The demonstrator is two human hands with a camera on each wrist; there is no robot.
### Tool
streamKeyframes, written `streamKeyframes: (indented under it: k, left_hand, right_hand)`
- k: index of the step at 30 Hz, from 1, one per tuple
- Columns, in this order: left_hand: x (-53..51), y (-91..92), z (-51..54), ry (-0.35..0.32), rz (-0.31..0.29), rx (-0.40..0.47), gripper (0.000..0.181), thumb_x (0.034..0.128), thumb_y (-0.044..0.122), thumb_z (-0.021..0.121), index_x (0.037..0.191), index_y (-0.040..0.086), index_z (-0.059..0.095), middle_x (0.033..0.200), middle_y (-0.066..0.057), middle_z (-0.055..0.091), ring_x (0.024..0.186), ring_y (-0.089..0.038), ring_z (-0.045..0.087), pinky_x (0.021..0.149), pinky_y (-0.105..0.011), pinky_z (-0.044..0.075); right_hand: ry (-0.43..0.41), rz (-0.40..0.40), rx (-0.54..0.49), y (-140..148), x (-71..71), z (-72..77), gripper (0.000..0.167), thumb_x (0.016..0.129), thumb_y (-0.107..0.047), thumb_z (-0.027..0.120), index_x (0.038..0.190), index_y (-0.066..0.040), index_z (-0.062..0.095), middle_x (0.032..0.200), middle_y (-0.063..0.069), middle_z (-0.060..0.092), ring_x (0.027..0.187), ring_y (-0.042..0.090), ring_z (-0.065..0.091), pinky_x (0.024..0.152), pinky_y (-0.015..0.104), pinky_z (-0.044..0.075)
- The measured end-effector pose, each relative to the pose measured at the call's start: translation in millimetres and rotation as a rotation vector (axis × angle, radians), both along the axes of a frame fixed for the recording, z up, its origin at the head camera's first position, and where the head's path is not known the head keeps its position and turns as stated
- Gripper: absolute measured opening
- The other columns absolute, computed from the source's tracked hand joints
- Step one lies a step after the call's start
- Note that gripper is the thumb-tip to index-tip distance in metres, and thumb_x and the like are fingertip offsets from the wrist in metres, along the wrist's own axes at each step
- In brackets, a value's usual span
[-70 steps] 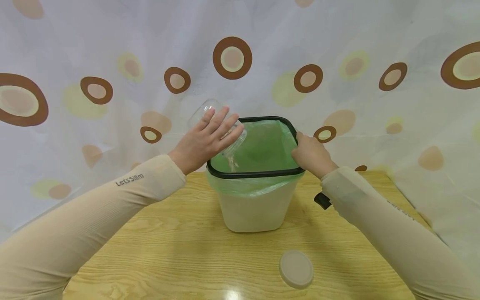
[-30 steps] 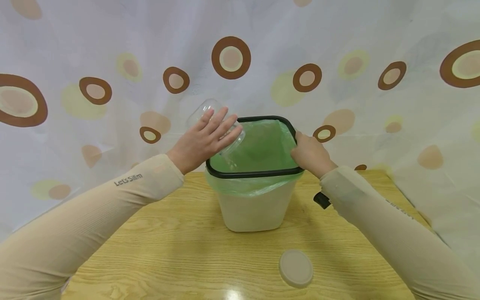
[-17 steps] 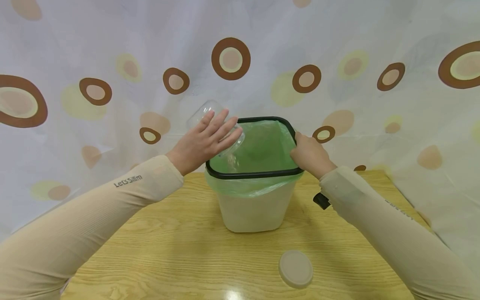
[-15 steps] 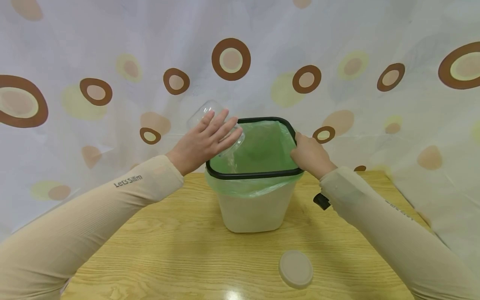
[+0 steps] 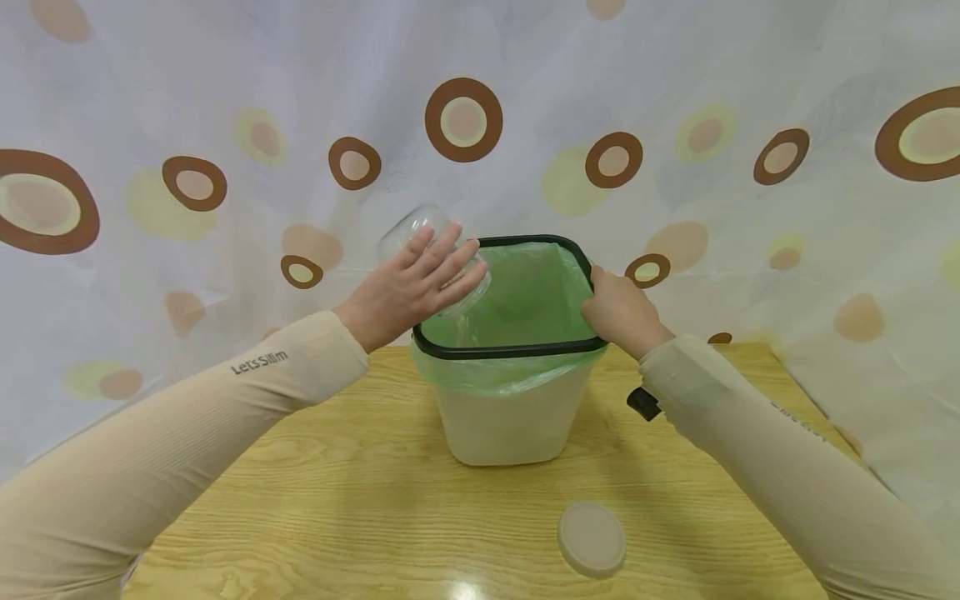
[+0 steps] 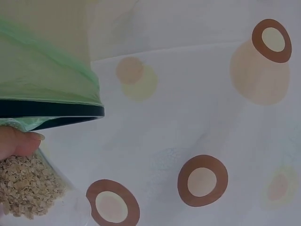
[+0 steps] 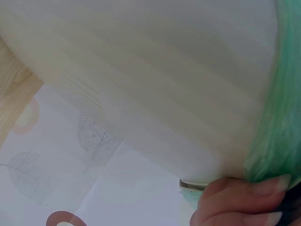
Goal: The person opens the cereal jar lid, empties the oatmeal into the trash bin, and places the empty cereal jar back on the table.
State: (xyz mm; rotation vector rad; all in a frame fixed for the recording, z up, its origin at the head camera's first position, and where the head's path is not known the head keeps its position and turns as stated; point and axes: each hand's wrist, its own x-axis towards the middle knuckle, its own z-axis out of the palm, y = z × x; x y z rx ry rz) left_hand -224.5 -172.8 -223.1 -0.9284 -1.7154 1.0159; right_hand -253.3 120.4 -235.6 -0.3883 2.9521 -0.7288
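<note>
My left hand (image 5: pixel 412 285) grips a clear jar (image 5: pixel 405 229) tipped mouth-down over the left side of a white trash bin (image 5: pixel 510 421). Pale flakes (image 6: pixel 28 186) are heaped inside the jar in the left wrist view, beside my thumb. A thin trickle of flakes (image 5: pixel 467 331) falls from the mouth into the green liner bag (image 5: pixel 536 292). The bag folds over the bin's black rim (image 5: pixel 517 350). On the right side, my right hand (image 5: pixel 624 310) holds the rim; in the right wrist view its fingers curl against the bag edge.
A round beige lid (image 5: pixel 592 538) lies on the wooden table (image 5: pixel 337 500) in front of the bin. Behind the bin hangs a pale sheet (image 5: pixel 517 50) with brown ring patterns. A dark strap end (image 5: pixel 643 403) shows at my right wrist.
My left hand and the jar have shifted slightly downward. Flakes have kept falling, and the stream is fainter now than half a second ago. My right hand stays on the rim.
</note>
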Motion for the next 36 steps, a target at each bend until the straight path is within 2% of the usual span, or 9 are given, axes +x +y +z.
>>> streamKeyframes:
  k: [9,18,23,36]
  left_hand:
    - [1.5,0.4,1.3,-0.001,0.021,-0.038,0.057,0.0904,-0.003,0.059,0.142,0.013,0.043,0.144,-0.010,0.046,0.134,-0.031,0.041,0.111,-0.046,0.029]
    - [3.2,-0.3,2.5,0.002,0.048,-0.073,0.059,0.0898,0.002,0.062,0.144,0.015,0.041,0.146,-0.010,0.044,0.135,-0.031,0.039,0.112,-0.046,0.027]
    - [3.9,0.6,2.9,0.014,0.054,-0.096,0.060,0.0898,0.004,0.063,0.144,0.016,0.040,0.146,-0.010,0.044,0.135,-0.031,0.039,0.112,-0.045,0.027]
    - [5.5,2.7,6.7,0.056,0.073,-0.159,0.062,0.0908,0.005,0.065,0.146,0.019,0.039,0.147,-0.008,0.042,0.136,-0.028,0.039,0.112,-0.043,0.026]
  right_hand:
    - [-0.004,-0.006,-0.010,0.6,-0.3,-0.6,0.063,0.090,0.001,0.033,0.150,0.009,0.017,0.080,0.017,0.047,0.045,0.013,0.024,0.046,0.028,0.028]
    - [-0.011,-0.007,-0.008,-0.2,-0.2,-0.1,0.063,0.090,0.000,0.034,0.151,0.008,0.017,0.083,0.017,0.048,0.046,0.014,0.026,0.047,0.029,0.030]
    - [-0.009,-0.012,-0.005,-0.1,0.1,0.3,0.063,0.090,0.000,0.034,0.150,0.008,0.018,0.091,0.020,0.051,0.048,0.016,0.028,0.048,0.030,0.031]
    - [-0.008,-0.010,-0.009,0.2,0.7,-0.1,0.063,0.090,0.000,0.033,0.150,0.009,0.017,0.079,0.016,0.047,0.046,0.014,0.026,0.046,0.029,0.029]
